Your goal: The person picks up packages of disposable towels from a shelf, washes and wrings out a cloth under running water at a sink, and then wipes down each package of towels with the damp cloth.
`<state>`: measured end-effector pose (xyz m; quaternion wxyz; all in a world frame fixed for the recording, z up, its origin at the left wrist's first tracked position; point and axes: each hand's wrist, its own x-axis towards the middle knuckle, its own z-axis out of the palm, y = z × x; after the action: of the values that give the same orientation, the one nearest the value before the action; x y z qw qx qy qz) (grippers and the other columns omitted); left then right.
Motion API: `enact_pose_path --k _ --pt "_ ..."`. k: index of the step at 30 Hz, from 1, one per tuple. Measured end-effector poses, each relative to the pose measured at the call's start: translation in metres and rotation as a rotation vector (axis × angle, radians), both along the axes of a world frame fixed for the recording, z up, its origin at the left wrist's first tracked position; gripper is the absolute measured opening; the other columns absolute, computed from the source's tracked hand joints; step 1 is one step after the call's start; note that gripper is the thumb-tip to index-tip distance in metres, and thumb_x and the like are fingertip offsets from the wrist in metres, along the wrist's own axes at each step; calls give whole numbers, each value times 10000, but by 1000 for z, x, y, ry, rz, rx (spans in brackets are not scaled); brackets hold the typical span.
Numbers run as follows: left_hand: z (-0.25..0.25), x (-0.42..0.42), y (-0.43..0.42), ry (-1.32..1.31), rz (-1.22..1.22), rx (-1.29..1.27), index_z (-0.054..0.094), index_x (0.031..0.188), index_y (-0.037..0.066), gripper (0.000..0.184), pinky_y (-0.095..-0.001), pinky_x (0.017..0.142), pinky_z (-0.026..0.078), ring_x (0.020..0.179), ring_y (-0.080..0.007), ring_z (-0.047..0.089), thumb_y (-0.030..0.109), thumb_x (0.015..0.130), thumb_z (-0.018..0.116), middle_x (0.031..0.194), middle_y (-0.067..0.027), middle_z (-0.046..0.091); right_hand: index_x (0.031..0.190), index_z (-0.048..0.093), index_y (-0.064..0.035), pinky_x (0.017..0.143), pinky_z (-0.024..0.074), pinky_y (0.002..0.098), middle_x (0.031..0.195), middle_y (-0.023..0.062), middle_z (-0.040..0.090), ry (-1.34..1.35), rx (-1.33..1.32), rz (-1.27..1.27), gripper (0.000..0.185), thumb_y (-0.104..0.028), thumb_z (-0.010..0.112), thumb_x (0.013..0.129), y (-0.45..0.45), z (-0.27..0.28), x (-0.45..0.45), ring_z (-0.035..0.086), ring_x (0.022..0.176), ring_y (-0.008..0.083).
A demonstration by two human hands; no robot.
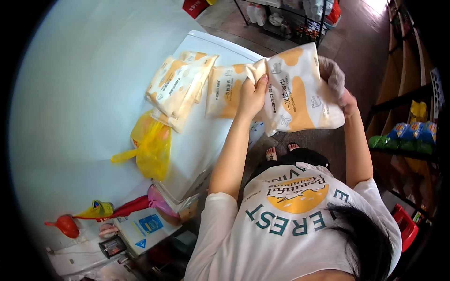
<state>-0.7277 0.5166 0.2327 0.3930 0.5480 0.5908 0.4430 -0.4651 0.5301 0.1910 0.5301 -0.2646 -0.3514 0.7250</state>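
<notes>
My left hand [253, 97] grips the left edge of a white and orange bath towel pack [300, 93], thumb on its front. This soft pack is raised and tilted in front of me. At its right side my right hand [348, 104] is closed round a bunched grey cloth [332, 75], which touches the pack; its fingers are partly hidden. Just left of the raised pack, a matching pack [224, 91] lies on a white top [192, 152]. More such packs are piled in a stack [176, 84] farther left.
A knotted yellow plastic bag [154, 147] sits below the stack, near the pale wall [84, 103]. At lower left are a red bag [68, 226] and a white box [143, 229]. Shelves with snack packets [407, 132] stand right; a black rack [286, 29] holds bottles behind.
</notes>
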Motion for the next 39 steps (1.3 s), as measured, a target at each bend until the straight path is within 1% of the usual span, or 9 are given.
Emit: enact_pose_path --k 3,10,12,14,17,21,27,34,39 --pt "-6 -21 9 -31 -19 -2 559 965 9 229 -218 589 394 645 -65 473 220 892 508 748 3 551 1238 404 22 923 403 314 1128 87 537 -76 -17 200 742 8 708 561 -4 21 -17 538 1009 175" --pt "-31 -93 13 -242 34 -95 563 966 13 238 -236 486 409 593 -76 517 226 865 540 741 -20 579 1122 489 10 818 450 302 988 75 587 -397 -27 -9 454 -3 636 692 -8 24 -44 571 884 174" --pt "-28 -128 16 -234 34 -200 556 1018 17 268 -238 496 414 631 -76 524 239 869 534 782 -27 592 1084 502 13 779 464 307 961 77 594 -290 -99 3 379 -26 619 726 -4 18 -31 581 856 181" --pt "-14 -156 24 -135 51 -271 540 1078 17 362 -275 576 455 708 -135 575 291 842 565 842 -69 619 1066 499 16 763 478 321 945 86 600 -276 -153 -58 340 -50 610 752 -1 23 -30 599 827 196" --pt "4 -173 37 818 166 -228 490 1182 47 553 -345 810 448 927 -260 584 367 758 644 978 -136 613 1079 490 16 776 470 316 956 85 592 -284 -113 -41 352 -54 613 756 4 19 -36 590 851 186" --pt "37 -193 24 893 336 -14 505 1154 48 566 -372 831 440 967 -280 562 365 718 677 1034 -159 591 1097 479 14 794 457 313 983 82 573 -351 -59 -74 371 -60 614 760 0 27 -61 574 887 178" --pt "-7 -220 3 1369 362 97 610 905 78 284 -386 814 387 951 -257 505 253 694 681 950 -86 555 1101 477 12 780 457 311 991 84 569 -321 -175 -123 379 -78 617 761 1 24 -67 571 890 181" --pt "-21 -249 15 1441 411 495 645 867 106 153 -359 788 387 893 -235 556 162 730 607 925 -91 616 1094 482 7 756 477 319 983 88 568 -341 -190 -238 375 -80 624 759 -1 40 -56 578 878 190" --pt "25 -262 7 1329 467 397 654 815 119 114 -364 747 415 747 -249 589 110 716 598 786 -68 634 1088 482 11 757 483 328 976 101 564 -300 -229 -220 370 -110 623 769 -5 34 -46 578 877 202"
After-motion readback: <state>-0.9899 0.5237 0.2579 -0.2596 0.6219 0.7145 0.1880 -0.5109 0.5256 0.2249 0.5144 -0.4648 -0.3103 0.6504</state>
